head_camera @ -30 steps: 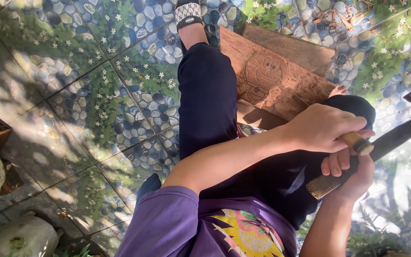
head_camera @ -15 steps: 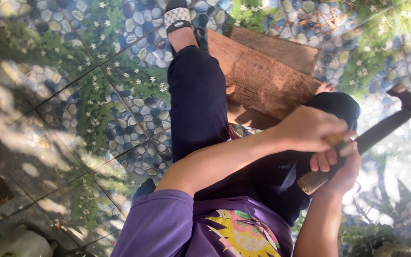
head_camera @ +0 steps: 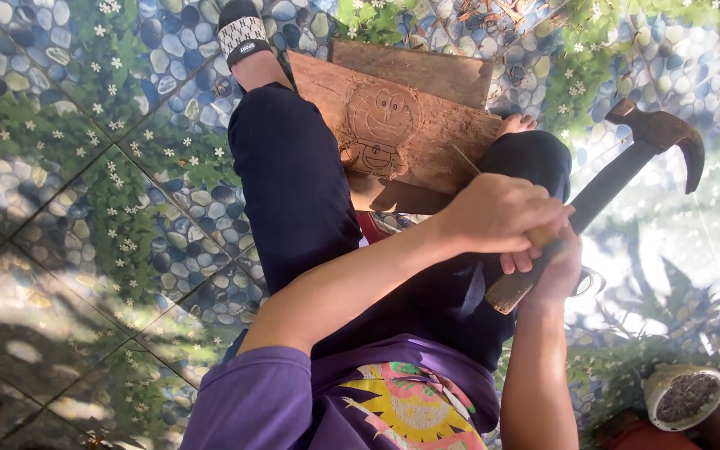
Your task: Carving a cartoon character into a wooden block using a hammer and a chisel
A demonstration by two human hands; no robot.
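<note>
The left hand (head_camera: 502, 215) is closed over a thin chisel (head_camera: 463, 160), whose slim shaft runs from the fist down to the wooden board (head_camera: 393, 125). The right hand (head_camera: 556, 265), just beside and partly under the left, is wrapped around the wooden handle of a claw hammer (head_camera: 618, 171), whose rusty head stands out to the side, well apart from the chisel's end. Both hands are clamped on their tools and touch each other at the knuckles.

The board rests across the person's legs, between a dark trouser leg (head_camera: 293, 183) and a bent knee, with a round cartoon figure cut into its face. The step in hand looks like carving along those lines, between blows. The next move seems to call for a steady chisel tip in the groove and a short, measured tap, since the board lies loose on the lap. A sandalled foot (head_camera: 242, 33) rests on the pebble-patterned tiles (head_camera: 85, 167); a small bowl (head_camera: 683, 398) sits further off.
</note>
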